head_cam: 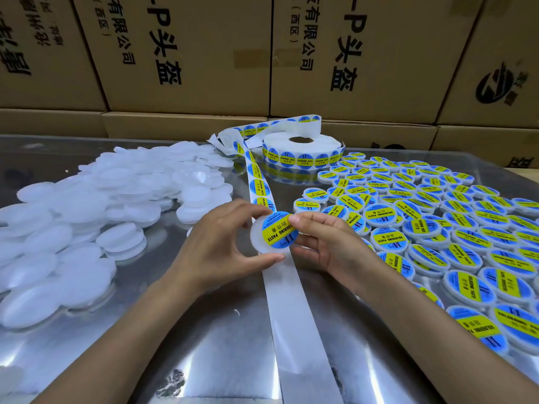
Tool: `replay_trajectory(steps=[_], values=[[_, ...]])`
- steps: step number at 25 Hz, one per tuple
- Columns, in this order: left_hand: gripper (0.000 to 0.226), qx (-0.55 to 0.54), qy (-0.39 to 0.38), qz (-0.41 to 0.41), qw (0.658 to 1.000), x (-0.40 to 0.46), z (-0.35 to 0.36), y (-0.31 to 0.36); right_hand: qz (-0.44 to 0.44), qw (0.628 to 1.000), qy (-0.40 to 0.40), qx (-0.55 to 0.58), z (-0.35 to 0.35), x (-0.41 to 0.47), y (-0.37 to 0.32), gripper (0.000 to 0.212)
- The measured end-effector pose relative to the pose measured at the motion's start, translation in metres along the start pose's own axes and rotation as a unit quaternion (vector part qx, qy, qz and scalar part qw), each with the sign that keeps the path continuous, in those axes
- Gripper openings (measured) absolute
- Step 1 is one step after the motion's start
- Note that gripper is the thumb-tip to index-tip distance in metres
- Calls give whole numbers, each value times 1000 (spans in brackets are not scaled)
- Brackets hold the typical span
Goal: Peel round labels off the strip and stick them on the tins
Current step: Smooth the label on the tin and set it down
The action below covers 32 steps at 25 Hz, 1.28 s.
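Labels (279, 232) in blue and yellow sat on a long white strip (287, 301) that ran from a roll (300, 150) at the far side of the shiny counter (204, 330) down toward the person. One such label, printed with "SOLDERING PASTE", lay on a white round tin (264, 240) held above the strip in the middle of the view. The left hand (221, 246) was curled around the tin, with fingers at its upper edge and the thumb under its lower edge. The right hand (329, 237) touched the label with the thumb at its right edge, and its fingers were bent below the tin; I could not tell if the label was already pressed flat all over. To the left, a big heap of plain white tins (96, 211) covered the counter. To the right, many tins with labels (437, 228) lay close together, some overlapping. The part of the strip nearest the person was bare white. Behind the counter stood brown cardboard boxes (186, 53) with black printed characters.
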State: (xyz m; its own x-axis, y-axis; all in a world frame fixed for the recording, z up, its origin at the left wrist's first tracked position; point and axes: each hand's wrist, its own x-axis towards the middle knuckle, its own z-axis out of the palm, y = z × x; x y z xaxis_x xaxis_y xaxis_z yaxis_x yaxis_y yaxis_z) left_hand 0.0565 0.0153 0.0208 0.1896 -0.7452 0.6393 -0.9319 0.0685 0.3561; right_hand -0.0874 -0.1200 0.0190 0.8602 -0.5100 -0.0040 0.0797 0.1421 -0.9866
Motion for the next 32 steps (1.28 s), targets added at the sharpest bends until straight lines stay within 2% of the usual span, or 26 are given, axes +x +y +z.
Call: replay_trajectory(steps=[6, 19, 27, 29, 32], values=[[59, 12, -2, 5, 1000, -1, -1, 6, 16, 1000, 7, -6, 3, 0, 3, 22], [59, 10, 9, 2, 1000, 0, -2, 11, -24, 999, 31, -22, 8, -3, -1, 7], [59, 18, 21, -15, 1000, 0, -1, 10, -102, 981, 82, -141, 17, -6, -4, 5], [58, 19, 23, -17, 999, 0, -1, 10, -108, 981, 85, -140, 19, -6, -5, 12], [58, 12, 23, -13, 1000, 0, -1, 11, -84, 988, 64, -114, 15, -7, -7, 54]])
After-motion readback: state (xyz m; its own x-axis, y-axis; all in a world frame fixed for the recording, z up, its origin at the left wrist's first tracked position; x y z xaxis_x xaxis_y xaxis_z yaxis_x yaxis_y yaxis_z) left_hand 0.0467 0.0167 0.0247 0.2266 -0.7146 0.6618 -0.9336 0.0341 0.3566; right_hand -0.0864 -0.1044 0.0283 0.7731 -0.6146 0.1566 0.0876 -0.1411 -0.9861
